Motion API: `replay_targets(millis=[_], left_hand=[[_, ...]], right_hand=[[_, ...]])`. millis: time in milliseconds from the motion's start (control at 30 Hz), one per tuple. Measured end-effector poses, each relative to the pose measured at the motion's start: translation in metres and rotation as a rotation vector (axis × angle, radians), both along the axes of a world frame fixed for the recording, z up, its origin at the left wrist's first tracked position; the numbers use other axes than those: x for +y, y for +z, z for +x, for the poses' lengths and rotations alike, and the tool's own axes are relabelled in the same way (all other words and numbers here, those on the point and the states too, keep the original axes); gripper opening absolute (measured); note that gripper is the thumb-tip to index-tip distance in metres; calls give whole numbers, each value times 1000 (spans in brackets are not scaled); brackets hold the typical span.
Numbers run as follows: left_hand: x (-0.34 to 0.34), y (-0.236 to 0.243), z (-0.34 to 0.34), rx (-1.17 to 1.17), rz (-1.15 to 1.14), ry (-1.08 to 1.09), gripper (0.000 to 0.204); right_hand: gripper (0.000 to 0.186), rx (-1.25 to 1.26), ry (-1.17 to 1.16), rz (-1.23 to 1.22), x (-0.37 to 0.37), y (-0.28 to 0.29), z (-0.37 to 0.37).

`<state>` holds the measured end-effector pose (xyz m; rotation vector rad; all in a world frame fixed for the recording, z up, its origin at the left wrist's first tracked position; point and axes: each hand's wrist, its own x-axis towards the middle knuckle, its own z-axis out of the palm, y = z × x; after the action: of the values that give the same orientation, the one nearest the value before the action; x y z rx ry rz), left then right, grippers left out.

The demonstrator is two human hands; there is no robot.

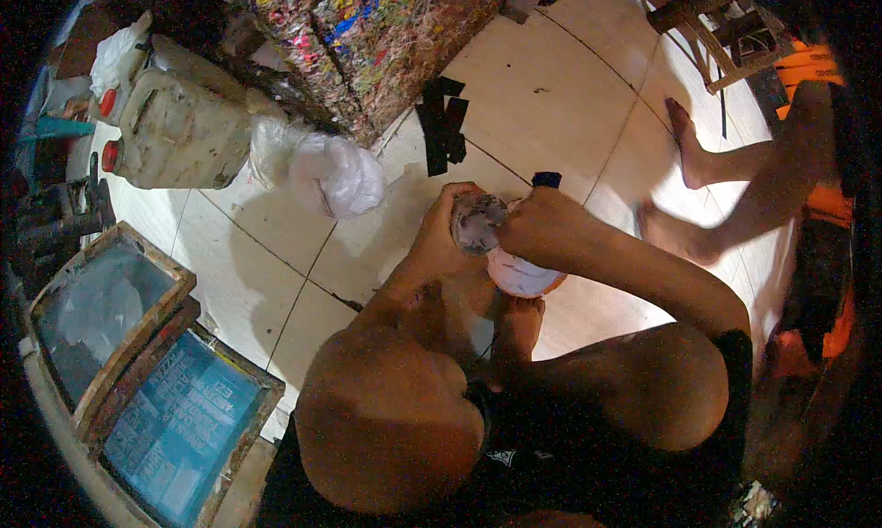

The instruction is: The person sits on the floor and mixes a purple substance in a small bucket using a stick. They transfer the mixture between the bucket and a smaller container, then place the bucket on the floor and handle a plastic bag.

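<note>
Between my bent knees, my left hand [444, 218] is wrapped round a small, clear-looking cup [478, 223] smeared with grey. The cup is tipped, and its mouth shows. My right hand [540, 225] is closed at the cup's right edge, its fingers curled. Whatever it grips is hidden by the hand. A short black piece [547, 179] shows just beyond my right knuckles; I cannot tell whether I hold it or it lies on the floor. Beneath my right hand stands a round, white-topped container [524, 275] with an orange lower edge, close to my foot.
At left, two wooden-framed printing screens [188, 427] lean together. Behind them are stained plastic jerrycans [184, 133] with red caps and a clear plastic bag [338, 174]. Black strips [443, 124] lie on the tiles by a paint-splattered block [367, 50]. Another person's bare feet [689, 151] are at right.
</note>
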<state>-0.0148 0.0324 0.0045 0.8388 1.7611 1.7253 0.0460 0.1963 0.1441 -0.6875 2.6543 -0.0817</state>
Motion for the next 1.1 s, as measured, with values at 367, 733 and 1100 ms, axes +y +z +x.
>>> replay_targets(millis=[367,733,1100], left_hand=[[-3,6,4,117,-22,5,81],[-1,11,4,-4,-31,-16,81],[-3,14,-9,6,-80,-170,81]], right_hand=[[11,42,-7,16,4,20,13],[7,134,-23,-9,14,45,11],[10,-18,-347,-16,59,79,41]])
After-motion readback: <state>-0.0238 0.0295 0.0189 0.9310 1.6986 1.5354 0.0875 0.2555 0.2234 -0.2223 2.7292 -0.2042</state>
